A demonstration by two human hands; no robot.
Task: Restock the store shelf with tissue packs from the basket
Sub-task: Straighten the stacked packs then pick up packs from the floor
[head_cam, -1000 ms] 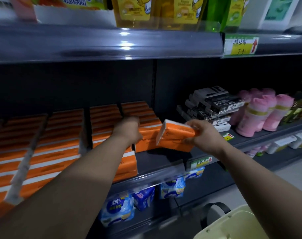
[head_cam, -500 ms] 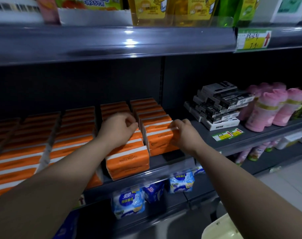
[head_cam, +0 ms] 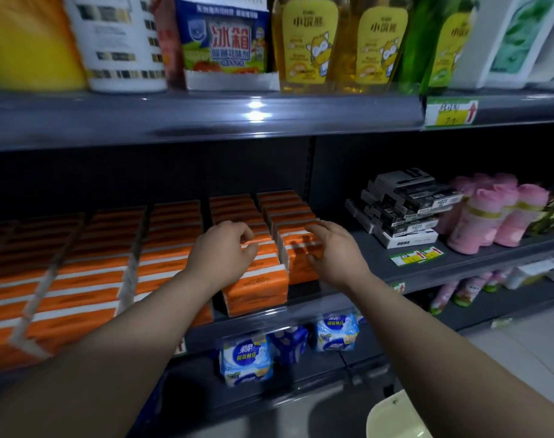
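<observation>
Right hand (head_cam: 332, 251) hung slack-fingered at 3 o'clock of the front tissue pack (head_cam: 296, 263) standing on the shelf (head_cam: 478, 263) (contact unclear), left hand (head_cam: 222, 251) curled over the neighbouring pack (head_cam: 264, 257) at 9 o'clock, basket (head_cam: 392, 418) at 5.

Dark grey metal shelving unit (head_cam: 310, 165) in a dimly lit store. A bright glare (head_cam: 255, 110) sits on the front rail of the upper shelf (head_cam: 111, 121), which carries yellow bottles (head_cam: 310, 42) and a price tag (head_cam: 449, 112). A black back panel (head_cam: 143, 175) closes the bay. Black boxes (head_cam: 402, 207) and pink rolls (head_cam: 497, 216) occupy the right of the middle shelf (head_cam: 459, 267); blue packs (head_cam: 247, 358) stand below. Pale floor (head_cam: 522, 336) at lower right.
</observation>
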